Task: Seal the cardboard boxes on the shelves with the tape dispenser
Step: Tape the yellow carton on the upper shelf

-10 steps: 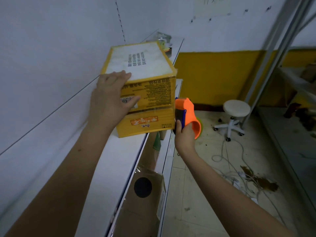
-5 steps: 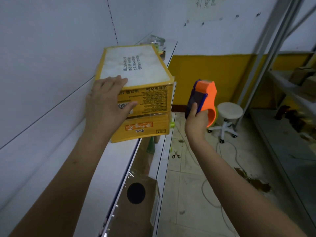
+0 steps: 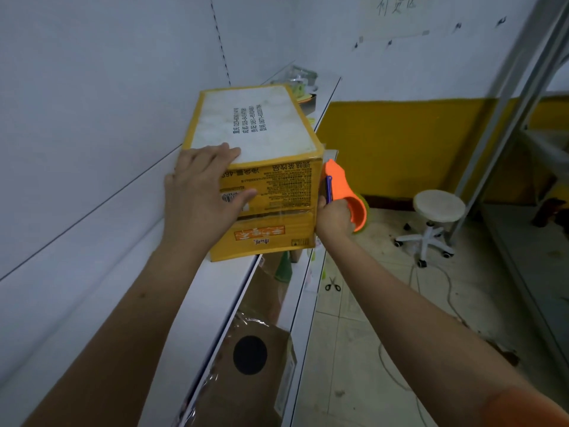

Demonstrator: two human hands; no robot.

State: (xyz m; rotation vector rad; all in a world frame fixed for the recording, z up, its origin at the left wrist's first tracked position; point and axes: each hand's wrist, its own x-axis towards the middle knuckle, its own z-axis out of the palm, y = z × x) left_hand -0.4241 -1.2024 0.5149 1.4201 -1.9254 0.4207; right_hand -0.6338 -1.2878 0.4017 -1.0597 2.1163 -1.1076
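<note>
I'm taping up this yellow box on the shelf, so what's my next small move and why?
Probably draw the tape dispenser along the yellow box's right side. The right hand grips it against that edge, while the left hand braces the near corner.

Single head-worn view, forward and down, close over the shelf (image 3: 101,291)

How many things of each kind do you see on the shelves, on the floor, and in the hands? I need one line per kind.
Cardboard boxes: 2 (yellow box, brown box)
Tape dispenser: 1
Stool: 1
Scissors: 1
Hands: 2 (left hand, right hand)
Total: 7
</note>
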